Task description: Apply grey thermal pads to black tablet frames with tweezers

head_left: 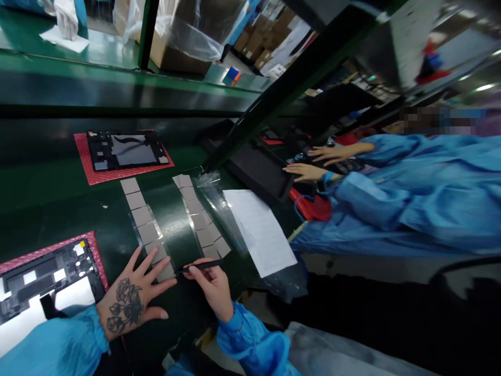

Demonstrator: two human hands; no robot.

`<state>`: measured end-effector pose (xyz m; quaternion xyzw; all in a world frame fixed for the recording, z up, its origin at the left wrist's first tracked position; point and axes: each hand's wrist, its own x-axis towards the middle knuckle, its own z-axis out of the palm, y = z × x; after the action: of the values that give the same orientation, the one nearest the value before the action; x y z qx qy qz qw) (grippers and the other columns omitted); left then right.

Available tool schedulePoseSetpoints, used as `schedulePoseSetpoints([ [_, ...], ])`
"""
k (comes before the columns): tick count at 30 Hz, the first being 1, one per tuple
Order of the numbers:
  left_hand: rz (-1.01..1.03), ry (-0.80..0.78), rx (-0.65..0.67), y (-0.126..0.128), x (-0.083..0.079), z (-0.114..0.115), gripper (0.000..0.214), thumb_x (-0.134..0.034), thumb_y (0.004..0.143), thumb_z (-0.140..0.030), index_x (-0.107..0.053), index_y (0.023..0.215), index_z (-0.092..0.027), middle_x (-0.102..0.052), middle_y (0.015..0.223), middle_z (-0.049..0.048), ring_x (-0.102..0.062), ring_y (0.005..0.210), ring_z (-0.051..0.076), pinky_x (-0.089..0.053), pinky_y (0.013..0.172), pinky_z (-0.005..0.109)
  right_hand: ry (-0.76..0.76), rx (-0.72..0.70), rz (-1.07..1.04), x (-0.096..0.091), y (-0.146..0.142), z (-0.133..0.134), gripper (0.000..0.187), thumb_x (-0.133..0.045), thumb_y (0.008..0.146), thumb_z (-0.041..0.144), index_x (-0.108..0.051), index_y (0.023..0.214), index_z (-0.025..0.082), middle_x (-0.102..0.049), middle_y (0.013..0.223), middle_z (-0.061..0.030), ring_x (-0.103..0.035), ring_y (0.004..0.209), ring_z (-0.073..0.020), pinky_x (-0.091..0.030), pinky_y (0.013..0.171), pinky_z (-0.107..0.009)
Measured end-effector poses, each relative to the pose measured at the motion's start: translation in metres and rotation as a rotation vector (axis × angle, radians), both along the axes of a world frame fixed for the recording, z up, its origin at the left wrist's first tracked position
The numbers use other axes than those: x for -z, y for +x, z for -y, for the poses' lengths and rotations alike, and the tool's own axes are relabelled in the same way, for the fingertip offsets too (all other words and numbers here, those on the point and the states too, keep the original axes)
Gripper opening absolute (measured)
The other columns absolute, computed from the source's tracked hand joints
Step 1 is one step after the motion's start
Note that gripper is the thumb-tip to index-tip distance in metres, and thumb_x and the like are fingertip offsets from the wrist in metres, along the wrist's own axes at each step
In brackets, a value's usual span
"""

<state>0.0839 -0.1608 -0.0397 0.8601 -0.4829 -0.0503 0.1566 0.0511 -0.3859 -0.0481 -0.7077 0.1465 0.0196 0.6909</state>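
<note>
My left hand [135, 292] lies flat with its fingers spread over the lower end of a strip of grey square pads [147, 233]. Held like a pen in my right hand [213, 287] are slim black tweezers [205, 265], their tip at the edge of the lowest pad, close to my left fingertips. A second strip of grey pads [198, 214], with some overlapping, runs to the right of the first. Left of my left hand, partly behind my sleeve, is an opened tablet housing [58, 274] on pink bubble wrap [99, 261].
Another tablet housing [127, 150] rests on pink bubble wrap [84, 159] at the back of the green bench [50, 203]. To the right are a printed white sheet [260, 232], clear plastic film and a black tray [258, 169]. A slanted post [270, 99] rises beyond; a blue-sleeved co-worker [391, 193] works at right.
</note>
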Motion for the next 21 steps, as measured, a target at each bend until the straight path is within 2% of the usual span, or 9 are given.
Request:
schedulePoseSetpoints([
  [5,0.144,-0.127,-0.041,0.004,0.012,-0.001,0.057,-0.043,0.086,-0.070,-0.052,0.132,-0.036,-0.036,0.146,0.0063,-0.029,0.133,0.038,-0.002,0.110,0.058,0.045,-0.035,-0.038,0.000,0.010,-0.002,0.039,-0.077,0.070,0.050,-0.058,0.083,0.018,-0.071,0.078,-0.0064,-0.071,0.071,-0.0236,-0.061,0.068,-0.034],
  [8,0.189,-0.155,-0.048,0.006,0.015,0.000,0.057,-0.040,0.087,-0.071,-0.055,0.129,-0.037,-0.039,0.144,0.0049,-0.030,0.133,0.036,0.002,0.110,0.054,0.069,-0.052,-0.051,0.000,0.014,-0.001,0.041,-0.077,0.069,0.051,-0.057,0.083,0.017,-0.071,0.076,-0.0052,-0.071,0.070,-0.0231,-0.060,0.065,-0.031],
  [17,0.070,-0.078,-0.038,-0.001,0.007,0.001,0.060,-0.041,0.086,-0.071,-0.049,0.135,-0.036,-0.033,0.148,0.0066,-0.021,0.137,0.037,-0.010,0.108,0.061,0.002,-0.027,0.084,-0.004,-0.004,-0.003,0.025,-0.072,0.079,0.040,-0.061,0.084,0.018,-0.072,0.081,-0.0057,-0.071,0.070,-0.0208,-0.062,0.067,-0.032],
  [21,0.053,-0.075,-0.035,-0.002,0.003,0.001,0.060,-0.043,0.086,-0.070,-0.048,0.135,-0.035,-0.032,0.148,0.0073,-0.019,0.138,0.038,-0.011,0.108,0.062,-0.036,0.009,0.126,-0.005,-0.011,-0.004,0.022,-0.072,0.080,0.038,-0.064,0.084,0.018,-0.071,0.085,-0.0070,-0.071,0.073,-0.0212,-0.062,0.070,-0.032],
])
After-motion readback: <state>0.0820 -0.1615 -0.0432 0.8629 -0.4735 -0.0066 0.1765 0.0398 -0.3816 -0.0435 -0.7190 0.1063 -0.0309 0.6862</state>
